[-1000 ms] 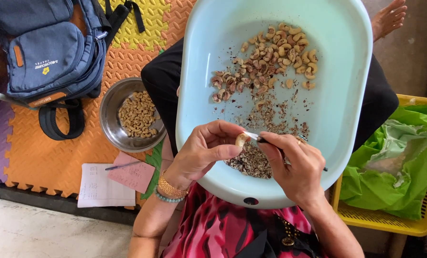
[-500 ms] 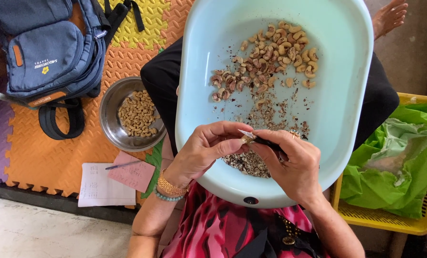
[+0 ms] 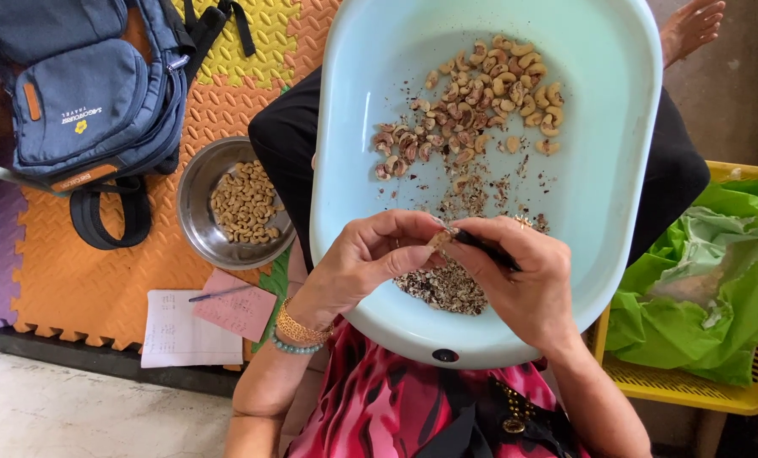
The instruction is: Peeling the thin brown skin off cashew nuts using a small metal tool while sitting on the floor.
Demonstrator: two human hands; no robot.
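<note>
Holding: the left hand (image 3: 363,261) pinches a small pale curved cashew nut (image 3: 439,240) between thumb and curled fingertips, over the near end of the basin.
Right hand: the right hand (image 3: 523,287) grips a thin dark-handled paring tool (image 3: 481,247), fingers closed narrow around it, its tip touching the nut.
Basin: a large pale blue oval plastic basin (image 3: 616,170), smooth and glossy, rests across the person's lap on black trousers.
Far pile: a heap of cashew kernels (image 3: 481,97), some cream and bare, some with reddish-brown skin on, lies in the far half of the basin.
Near pile: a mound of fine brown papery skin flakes (image 3: 447,287) sits just under the two hands, with loose flakes scattered between the two piles.
Wrist: a ribbed gold bangle and a pale green bead bracelet (image 3: 301,332) circle the left wrist.
Bowl: a round shiny steel bowl (image 3: 194,182) with peeled cream kernels stands on the floor just left of the basin.
Floor: interlocking foam mats (image 3: 99,280) in orange, yellow and purple, with a raised tread pattern.
Papers: a white sheet and a pink sheet with a pen (image 3: 201,318) lie near the bowl.
Bag: a blue fabric backpack (image 3: 90,93) with black straps lies at upper left.
Right side: a yellow perforated plastic basket (image 3: 693,394) holds crumpled green plastic bags (image 3: 701,280).
Clothing: a pink and black patterned top (image 3: 396,407) fills the bottom edge.
</note>
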